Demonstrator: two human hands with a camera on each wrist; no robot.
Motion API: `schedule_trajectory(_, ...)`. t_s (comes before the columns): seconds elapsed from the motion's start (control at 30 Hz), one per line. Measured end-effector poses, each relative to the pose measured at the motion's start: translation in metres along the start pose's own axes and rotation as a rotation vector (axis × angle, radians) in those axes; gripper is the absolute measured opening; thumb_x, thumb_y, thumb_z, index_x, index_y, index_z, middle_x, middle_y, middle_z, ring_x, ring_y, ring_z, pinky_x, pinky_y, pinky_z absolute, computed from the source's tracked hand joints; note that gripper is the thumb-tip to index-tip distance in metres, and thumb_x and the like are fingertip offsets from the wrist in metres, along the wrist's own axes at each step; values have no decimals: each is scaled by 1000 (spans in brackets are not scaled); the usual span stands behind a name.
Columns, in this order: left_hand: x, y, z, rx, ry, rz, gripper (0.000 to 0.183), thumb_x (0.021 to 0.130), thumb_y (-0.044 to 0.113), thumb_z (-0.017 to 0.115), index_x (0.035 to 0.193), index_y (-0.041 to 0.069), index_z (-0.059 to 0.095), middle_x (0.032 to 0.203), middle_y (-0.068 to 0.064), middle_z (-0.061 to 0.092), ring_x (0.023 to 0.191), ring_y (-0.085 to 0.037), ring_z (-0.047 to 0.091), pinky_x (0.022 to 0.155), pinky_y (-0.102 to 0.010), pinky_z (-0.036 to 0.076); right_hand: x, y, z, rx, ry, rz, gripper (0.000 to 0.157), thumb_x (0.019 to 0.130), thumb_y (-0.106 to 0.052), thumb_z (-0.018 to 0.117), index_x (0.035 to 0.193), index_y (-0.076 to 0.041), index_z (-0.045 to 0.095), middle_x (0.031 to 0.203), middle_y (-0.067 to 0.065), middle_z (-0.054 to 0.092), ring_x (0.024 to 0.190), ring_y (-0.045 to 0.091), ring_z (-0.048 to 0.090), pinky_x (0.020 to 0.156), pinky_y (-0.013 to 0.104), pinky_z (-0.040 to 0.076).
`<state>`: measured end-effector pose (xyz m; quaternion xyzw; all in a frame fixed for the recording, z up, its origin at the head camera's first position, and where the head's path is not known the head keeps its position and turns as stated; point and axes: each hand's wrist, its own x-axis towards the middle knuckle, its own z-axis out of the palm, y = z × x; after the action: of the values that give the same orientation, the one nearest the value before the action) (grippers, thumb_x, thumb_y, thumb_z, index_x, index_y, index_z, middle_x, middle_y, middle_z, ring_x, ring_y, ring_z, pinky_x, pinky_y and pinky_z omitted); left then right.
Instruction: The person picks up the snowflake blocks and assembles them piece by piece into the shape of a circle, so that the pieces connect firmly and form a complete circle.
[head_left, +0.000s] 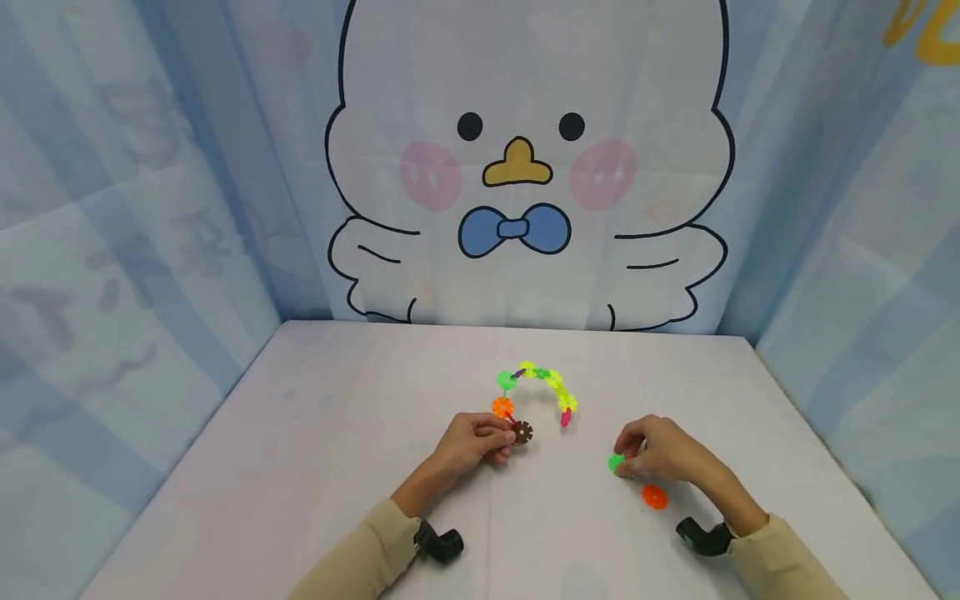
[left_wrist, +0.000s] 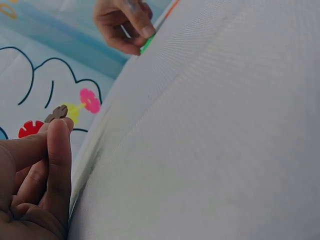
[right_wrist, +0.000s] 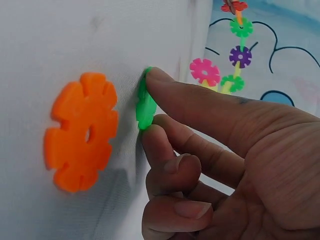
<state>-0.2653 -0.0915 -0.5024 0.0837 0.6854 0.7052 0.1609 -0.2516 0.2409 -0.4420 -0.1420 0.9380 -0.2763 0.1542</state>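
In the head view my left hand pinches a brown notched snowflake disc between thumb and fingers. That disc ends a curved chain of interlocked discs in orange, green, purple, yellow and pink, arching away from the hand. To the right, my right hand holds a green snowflake disc. The right wrist view has the thumb and a fingertip on opposite edges of this green disc, close to the table surface. A loose orange snowflake disc lies flat beside it.
The white table reaches back to a curtain printed with a cartoon bird. More curtains hang along the left and right sides. Each wrist carries a black camera, such as the left one, below a beige sleeve.
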Motion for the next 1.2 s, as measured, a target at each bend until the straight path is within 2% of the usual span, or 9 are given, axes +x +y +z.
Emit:
schedule_trajectory(0.2, 1, 0, 0, 14, -1, -2, 21, 97, 5, 75, 112, -10, 70, 92, -19, 81, 63, -7, 70, 66, -23, 63, 0, 2, 2, 26, 15, 34, 22, 81, -17, 91, 94, -8, 76, 84, 1, 65, 80, 18, 56, 70, 27, 47)
schedule_trajectory(0.43, 2, 1, -1, 25, 9, 4, 20, 97, 5, 75, 111, -9, 71, 92, -20, 81, 62, -7, 70, 66, -23, 63, 3, 0, 0, 40, -17, 48, 22, 84, -15, 90, 96, -5, 74, 86, 3, 64, 82, 19, 56, 73, 29, 48)
schedule_trajectory(0.6, 1, 0, -1, 19, 11, -4, 21, 97, 5, 75, 111, -10, 71, 86, -14, 80, 62, -7, 69, 65, -23, 62, 4, -2, -1, 28, -45, 44, 22, 85, -12, 88, 97, -3, 71, 87, 4, 63, 83, 19, 56, 75, 30, 49)
schedule_trajectory(0.8, 1, -2, 2, -14, 8, -9, 19, 97, 2, 73, 110, -11, 70, 78, -4, 77, 61, -6, 68, 62, -21, 61, 2, -5, 1, 3, -52, 109, 25, 86, -14, 88, 97, -5, 67, 89, 5, 62, 83, 20, 56, 74, 32, 49)
schedule_trajectory(1.03, 0, 0, 3, -28, 0, -5, 21, 97, 1, 73, 112, -13, 69, 76, -1, 75, 61, -5, 68, 63, -20, 61, -1, -4, 1, 8, -17, 78, 23, 86, -12, 87, 95, -7, 67, 88, 4, 63, 83, 19, 56, 73, 31, 49)
schedule_trajectory(1.2, 0, 2, 2, -31, -3, 0, 23, 98, 2, 73, 114, -14, 68, 74, -1, 74, 61, -5, 68, 63, -20, 61, 0, -3, -3, 30, -28, 65, 15, 87, -11, 85, 95, -8, 73, 87, 3, 65, 83, 19, 56, 74, 32, 49)
